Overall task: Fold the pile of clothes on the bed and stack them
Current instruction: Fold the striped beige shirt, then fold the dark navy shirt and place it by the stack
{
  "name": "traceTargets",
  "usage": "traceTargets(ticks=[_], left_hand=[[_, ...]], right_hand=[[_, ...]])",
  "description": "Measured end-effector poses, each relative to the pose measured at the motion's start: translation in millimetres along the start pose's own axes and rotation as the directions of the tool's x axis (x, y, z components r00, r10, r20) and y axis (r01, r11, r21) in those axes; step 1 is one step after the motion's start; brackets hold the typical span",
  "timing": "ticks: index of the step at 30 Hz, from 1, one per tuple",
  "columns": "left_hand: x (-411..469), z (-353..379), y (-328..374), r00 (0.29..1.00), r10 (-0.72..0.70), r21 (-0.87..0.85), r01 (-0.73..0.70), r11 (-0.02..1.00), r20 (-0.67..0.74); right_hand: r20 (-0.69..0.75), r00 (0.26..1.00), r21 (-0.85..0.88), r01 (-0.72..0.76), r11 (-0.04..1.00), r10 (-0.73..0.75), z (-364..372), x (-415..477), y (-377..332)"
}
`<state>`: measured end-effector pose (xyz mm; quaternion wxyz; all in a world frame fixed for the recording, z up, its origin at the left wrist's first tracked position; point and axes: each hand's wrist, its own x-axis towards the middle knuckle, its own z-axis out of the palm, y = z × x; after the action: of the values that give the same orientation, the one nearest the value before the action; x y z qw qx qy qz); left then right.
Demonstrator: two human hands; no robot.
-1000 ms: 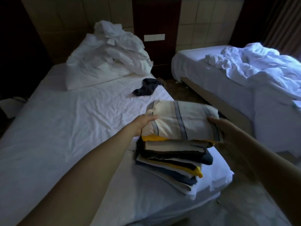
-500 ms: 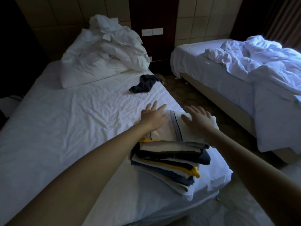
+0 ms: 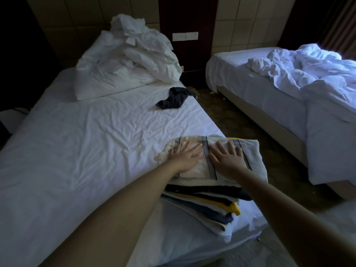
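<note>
Centrally, a stack of folded clothes (image 3: 208,201) sits at the near right corner of the nearer bed (image 3: 77,151), close to the mattress edge, with both bare hands laid on top of it. The left hand (image 3: 185,157) rests palm down on the left half of the top garment (image 3: 248,157), a cream folded piece crossed by dark and grey stripes; its fingers are straight and slightly spread, and it grasps nothing. The right hand (image 3: 226,158) lies palm down just beside it on the same piece, fingers extended and fanned, likewise released and holding nothing. A grey stripe of the cloth shows between the two hands. Below the top garment the stack shows white, dark and blue folded layers, and a yellow layer (image 3: 236,209) juts out at the near right corner. The bed sheet is white and creased. A dark garment (image 3: 173,98) lies crumpled and unfolded farther up the same bed, near its right edge, well apart from the stack and just in front of the pillow (image 3: 107,83). Loose white bedding (image 3: 138,41) is heaped on the pillow at the head of the bed. A second bed (image 3: 250,89) stands to the right across a strip of dark floor (image 3: 231,120), carrying a rumpled white duvet (image 3: 308,70). A white switch plate (image 3: 185,36) is mounted on the dark wall panel between the two bed heads.
</note>
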<state>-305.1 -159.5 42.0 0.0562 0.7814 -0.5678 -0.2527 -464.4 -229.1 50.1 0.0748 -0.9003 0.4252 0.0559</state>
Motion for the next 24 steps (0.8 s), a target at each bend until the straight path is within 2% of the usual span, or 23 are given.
traceTargets(ticks=[2, 5, 8, 10, 15, 19, 24], left_hand=[[0, -9, -2, 1.0, 0.02, -0.069, -0.02, 0.997, 0.001], [-2, -25, -8, 0.995, 0.031, -0.194, -0.048, 0.98, -0.091], [-11, -45, -21, 0.981, -0.024, -0.435, -0.063, 0.898, -0.19], [-12, -60, -35, 0.97, -0.071, -0.506, -0.059, 0.861, -0.234], [20, -97, -87, 0.95, -0.187, -0.536, 0.025, 0.844, -0.251], [70, -124, -129, 0.952, -0.244, -0.539, 0.108, 0.835, -0.187], [142, -158, -171, 0.951, -0.255, -0.58, 0.11, 0.807, -0.174]], right_hand=[[-0.053, 0.998, 0.014, 0.022, 1.0, -0.021, -12, 2, -5], [-0.15, 0.987, 0.056, 0.073, 0.996, -0.064, -29, 7, -21], [-0.183, 0.978, 0.169, 0.134, 0.976, -0.102, -42, 17, -42], [-0.239, 0.966, 0.235, 0.158, 0.959, -0.1, -51, 28, -53], [-0.273, 0.954, 0.244, 0.195, 0.95, -0.125, -68, 84, -76], [-0.239, 0.965, 0.277, 0.173, 0.945, -0.106, -72, 155, -95], [-0.155, 0.988, 0.451, 0.068, 0.89, 0.003, -58, 258, -117]])
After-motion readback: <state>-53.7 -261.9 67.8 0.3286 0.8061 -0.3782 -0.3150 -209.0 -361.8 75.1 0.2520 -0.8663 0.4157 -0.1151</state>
